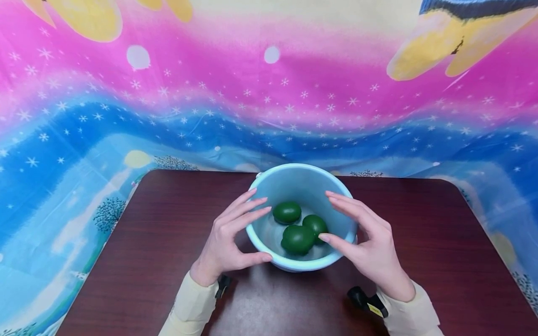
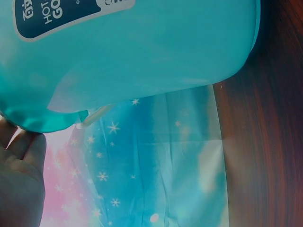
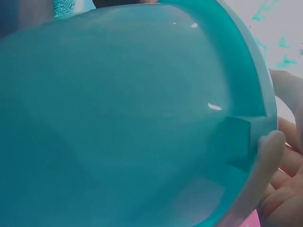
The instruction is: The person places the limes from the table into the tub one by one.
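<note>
A light blue plastic bucket [image 1: 294, 265] stands upright on the table; its smooth side [image 2: 165, 52] fills much of the left wrist view. Inside lie three smooth, dark green, rounded fruits: one [image 1: 287, 213] at the back left, another [image 1: 315, 227] to the right, the third [image 1: 297, 240] in front. Their exact kind cannot be told. My left hand [image 1: 224, 238] is at the left rim, fingers extended over it and thumb near the front edge. Over the right rim, my right hand [image 1: 374, 240] spreads its fingers and thumb above the bucket's inside, holding nothing.
The dark reddish-brown table [image 1: 147, 261] extends to both sides of the bucket. Behind it hangs a pink and blue cloth [image 1: 235, 98] with snowflakes. A pale carrying handle [image 3: 267, 165] hangs at the bucket's rim. Dark wrist devices [image 1: 359, 297] sit by both sleeves.
</note>
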Motion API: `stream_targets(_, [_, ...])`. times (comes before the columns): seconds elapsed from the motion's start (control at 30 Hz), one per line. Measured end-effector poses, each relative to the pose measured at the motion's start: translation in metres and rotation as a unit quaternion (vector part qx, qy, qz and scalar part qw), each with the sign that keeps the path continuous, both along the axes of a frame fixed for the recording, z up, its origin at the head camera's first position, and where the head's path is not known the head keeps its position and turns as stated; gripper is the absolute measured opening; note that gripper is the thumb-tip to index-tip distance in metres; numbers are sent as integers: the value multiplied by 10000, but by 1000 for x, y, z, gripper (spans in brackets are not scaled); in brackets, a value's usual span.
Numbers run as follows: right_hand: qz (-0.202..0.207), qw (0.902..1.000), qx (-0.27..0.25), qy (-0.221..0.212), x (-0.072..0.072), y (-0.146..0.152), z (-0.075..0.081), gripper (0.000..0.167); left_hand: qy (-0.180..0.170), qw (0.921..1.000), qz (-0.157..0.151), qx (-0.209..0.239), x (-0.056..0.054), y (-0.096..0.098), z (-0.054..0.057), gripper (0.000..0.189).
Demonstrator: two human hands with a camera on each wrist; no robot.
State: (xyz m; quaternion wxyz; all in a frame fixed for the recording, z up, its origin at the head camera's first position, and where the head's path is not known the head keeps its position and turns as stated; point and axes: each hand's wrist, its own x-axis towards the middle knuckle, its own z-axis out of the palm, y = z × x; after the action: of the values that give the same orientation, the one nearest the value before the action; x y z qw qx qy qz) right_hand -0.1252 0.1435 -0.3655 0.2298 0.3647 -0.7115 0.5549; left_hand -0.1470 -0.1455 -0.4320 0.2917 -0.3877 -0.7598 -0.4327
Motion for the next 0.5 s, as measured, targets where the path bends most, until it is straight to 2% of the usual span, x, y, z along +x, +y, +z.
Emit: stream_targets(0.5, [3, 10000, -67, -7, -2, 4, 0, 58, 48, 10000, -13, 8, -1, 0, 1, 76])
